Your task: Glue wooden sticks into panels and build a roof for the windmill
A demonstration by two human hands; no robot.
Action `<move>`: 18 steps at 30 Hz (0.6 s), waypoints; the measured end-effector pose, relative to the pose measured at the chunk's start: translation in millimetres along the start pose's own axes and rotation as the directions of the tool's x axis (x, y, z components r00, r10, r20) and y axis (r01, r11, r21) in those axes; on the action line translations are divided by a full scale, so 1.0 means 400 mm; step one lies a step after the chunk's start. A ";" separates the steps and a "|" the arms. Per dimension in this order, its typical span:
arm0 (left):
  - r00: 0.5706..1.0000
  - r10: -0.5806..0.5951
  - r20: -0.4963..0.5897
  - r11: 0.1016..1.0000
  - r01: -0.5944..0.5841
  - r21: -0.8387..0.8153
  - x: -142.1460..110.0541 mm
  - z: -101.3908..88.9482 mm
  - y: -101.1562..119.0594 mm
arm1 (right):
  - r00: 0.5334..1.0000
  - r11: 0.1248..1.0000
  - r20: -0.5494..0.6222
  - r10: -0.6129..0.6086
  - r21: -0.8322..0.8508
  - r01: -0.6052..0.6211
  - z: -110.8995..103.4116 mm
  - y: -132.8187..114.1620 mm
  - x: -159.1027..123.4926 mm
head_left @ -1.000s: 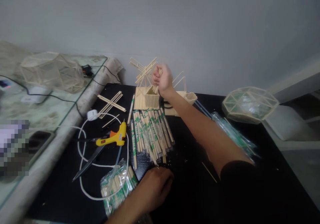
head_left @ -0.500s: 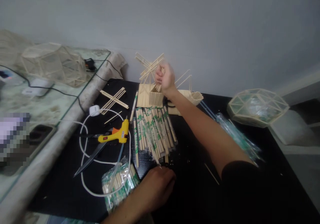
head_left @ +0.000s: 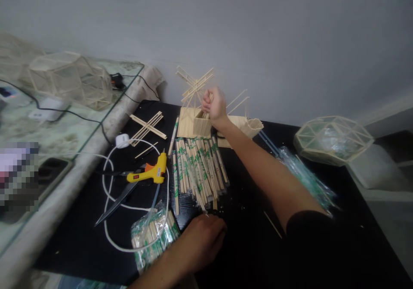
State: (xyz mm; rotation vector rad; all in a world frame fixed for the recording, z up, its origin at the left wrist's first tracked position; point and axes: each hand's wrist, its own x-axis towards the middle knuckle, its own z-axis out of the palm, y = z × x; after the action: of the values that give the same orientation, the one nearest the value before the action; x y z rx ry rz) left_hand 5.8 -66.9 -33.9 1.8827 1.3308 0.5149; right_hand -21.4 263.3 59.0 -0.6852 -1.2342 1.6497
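Note:
My right hand (head_left: 214, 104) is closed in a fist around several pale wooden chopsticks (head_left: 205, 115), whose lower ends point into a small open box (head_left: 202, 127) built of sticks. The box stands on a flat stick base (head_left: 186, 123), beside a windmill-like cross of sticks (head_left: 195, 85). Low on the table, my left hand (head_left: 206, 237) has its fingers curled down at the near end of a pile of wrapped chopsticks (head_left: 200, 168). What lies under those fingers is hidden.
A yellow glue gun (head_left: 148, 175) with a looping white cable (head_left: 108, 233) lies left, by a dark blade (head_left: 116, 205). A loose stick cross (head_left: 147, 128) and a bag of wrapped chopsticks (head_left: 155, 237) are near. Right are a faceted stick frame (head_left: 334, 140) and plastic packs (head_left: 306, 179).
My right fist has sunk slightly toward the stick box with the chopsticks still in it. My left hand stays in place, and the view has shifted a little.

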 end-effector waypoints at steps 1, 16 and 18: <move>1.000 0.002 0.000 1.000 -0.002 -0.005 0.000 -0.002 0.001 | 1.000 1.000 -0.005 0.002 -0.003 -0.002 0.000 0.001 -0.001; 0.999 -0.025 0.038 1.000 0.025 -0.003 0.001 -0.009 0.008 | 1.000 1.000 0.016 -0.009 -0.020 0.009 0.009 0.010 -0.005; 0.999 -0.031 0.042 1.000 0.031 0.000 0.001 -0.009 0.008 | 1.000 0.999 0.016 -0.025 -0.037 0.025 0.009 0.011 -0.006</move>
State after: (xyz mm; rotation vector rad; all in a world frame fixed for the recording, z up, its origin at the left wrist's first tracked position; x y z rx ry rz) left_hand 5.4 -65.7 -29.3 1.8593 1.3303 0.4571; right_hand -24.9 259.4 55.8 -0.6780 -1.2822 1.6184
